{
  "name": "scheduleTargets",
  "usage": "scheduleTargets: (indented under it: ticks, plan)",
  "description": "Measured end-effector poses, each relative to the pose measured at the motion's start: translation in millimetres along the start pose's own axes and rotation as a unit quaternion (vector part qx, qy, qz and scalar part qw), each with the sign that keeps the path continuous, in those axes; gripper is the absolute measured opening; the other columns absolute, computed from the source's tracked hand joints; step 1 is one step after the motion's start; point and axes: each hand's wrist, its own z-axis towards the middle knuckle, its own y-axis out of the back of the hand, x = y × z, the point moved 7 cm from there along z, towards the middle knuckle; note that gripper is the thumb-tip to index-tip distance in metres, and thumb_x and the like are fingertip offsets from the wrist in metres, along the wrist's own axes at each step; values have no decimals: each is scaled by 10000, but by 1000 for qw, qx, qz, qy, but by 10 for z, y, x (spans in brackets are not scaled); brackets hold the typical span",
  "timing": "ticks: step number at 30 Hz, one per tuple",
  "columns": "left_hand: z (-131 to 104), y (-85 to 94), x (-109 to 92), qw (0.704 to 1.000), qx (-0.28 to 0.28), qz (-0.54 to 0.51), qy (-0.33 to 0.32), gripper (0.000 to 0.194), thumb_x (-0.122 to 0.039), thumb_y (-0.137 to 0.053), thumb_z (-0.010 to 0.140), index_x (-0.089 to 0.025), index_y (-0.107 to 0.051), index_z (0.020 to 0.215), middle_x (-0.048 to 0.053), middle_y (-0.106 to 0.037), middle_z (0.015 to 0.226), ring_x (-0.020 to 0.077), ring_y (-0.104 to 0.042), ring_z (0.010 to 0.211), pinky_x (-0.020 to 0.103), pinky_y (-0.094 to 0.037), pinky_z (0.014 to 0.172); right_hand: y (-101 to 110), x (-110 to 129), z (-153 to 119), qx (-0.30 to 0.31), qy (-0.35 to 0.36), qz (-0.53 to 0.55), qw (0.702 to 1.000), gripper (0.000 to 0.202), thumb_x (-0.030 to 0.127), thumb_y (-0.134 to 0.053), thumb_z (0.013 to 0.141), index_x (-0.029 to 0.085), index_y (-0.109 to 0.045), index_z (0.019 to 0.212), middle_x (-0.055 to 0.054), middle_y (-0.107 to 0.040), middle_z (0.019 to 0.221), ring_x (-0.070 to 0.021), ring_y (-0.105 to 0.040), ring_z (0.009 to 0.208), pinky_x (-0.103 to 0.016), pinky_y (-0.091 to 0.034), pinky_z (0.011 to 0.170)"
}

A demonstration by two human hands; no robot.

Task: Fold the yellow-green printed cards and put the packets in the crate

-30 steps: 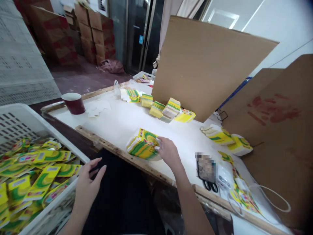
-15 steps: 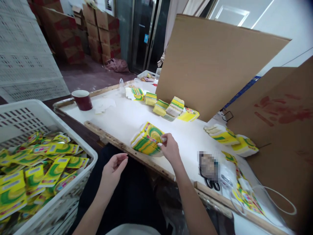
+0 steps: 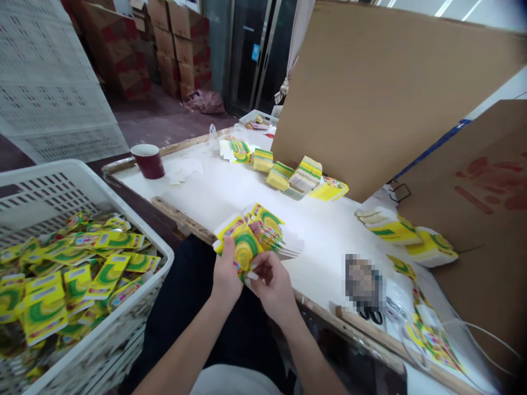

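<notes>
Over the table's front edge, my left hand (image 3: 227,273) grips a yellow-and-green printed card (image 3: 246,246), thumb on its face and fingers behind. Whether it is one card or more cannot be seen. My right hand (image 3: 274,281) is closed in a pinch at the card's lower right corner, where a small whitish bit shows between the fingertips. Just behind, a leaning, fanned-out pile of similar cards (image 3: 269,219) rests on the white table (image 3: 197,192), partly hidden by my left hand and the held card.
A white plastic basket (image 3: 158,241) full of yellow-green packets stands at left. Nearby is a dark red cup (image 3: 149,163). Card stacks (image 3: 280,175) line the back before a large cardboard sheet (image 3: 370,104). Black scissors handles (image 3: 370,315) and a white cable (image 3: 486,329) lie at right.
My left hand has come up from above my lap and now grips a card. My right hand has drawn down and left with it. The neat pile has fanned out. The view has shifted slightly.
</notes>
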Motion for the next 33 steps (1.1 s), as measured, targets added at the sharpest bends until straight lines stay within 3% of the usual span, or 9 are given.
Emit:
scheduleTargets:
  ticks: [4,11,15,19,22,26,30,33]
  plan:
    - [-32,6,-58,999,13,-45,-11,635,-732,-489,648,-141,-617,843,70,-643,754,231,-628,813,331,-508,706,-137,-149,-142,-1,-50,79,996,241,98,-587,623,210,-466,799,42,-489,691,-94,-469,593,-197,-394,511]
    - [-69,101,-195,996,7,-38,-85,566,-708,-367,742,-168,-537,728,3,-511,609,116,-505,546,224,-437,506,-278,-135,-261,24,-56,160,985,182,169,-632,682,201,-496,799,37,-495,719,-91,-464,634,-212,-383,585]
    - [-80,189,-196,995,-30,-4,-96,567,-734,-374,713,-186,-519,726,-14,-474,586,105,-474,518,218,-423,489,-274,-108,-322,12,-26,67,997,220,130,-632,662,201,-525,841,22,-521,768,-106,-480,668,-228,-400,613]
    - [-102,288,-96,994,-61,76,-45,662,-802,-258,678,-195,-518,704,-13,-455,540,123,-478,516,227,-422,465,-262,-89,-320,25,-30,-21,999,365,118,-632,654,199,-526,994,6,-560,817,-125,-526,683,-258,-435,646]
    - [-123,367,-45,989,-77,120,-27,595,-741,-331,721,-185,-537,771,-25,-475,587,95,-451,510,210,-422,492,-272,-82,-311,43,-43,-15,998,338,133,-618,670,189,-526,990,9,-552,789,-118,-521,646,-252,-441,615]
    - [-154,422,-76,981,-73,172,-55,550,-679,-343,767,-178,-539,878,-14,-519,692,92,-479,569,203,-430,536,-277,-116,-319,58,-49,22,997,265,161,-626,674,189,-522,916,23,-529,736,-106,-501,602,-235,-440,568]
    - [-223,325,-136,964,-43,251,-75,395,-561,-409,807,-184,-521,842,-26,-501,686,78,-451,550,179,-405,510,-152,-135,-265,9,-26,10,1000,349,160,-626,681,198,-538,1016,-22,-566,879,-139,-559,749,-271,-478,685]
    - [-258,229,-160,960,-29,273,-63,308,-492,-485,797,-186,-491,767,-50,-457,627,63,-417,509,159,-375,475,-151,-97,-215,23,-1,35,999,321,163,-595,721,201,-559,1038,-40,-592,937,-154,-574,821,-295,-476,760]
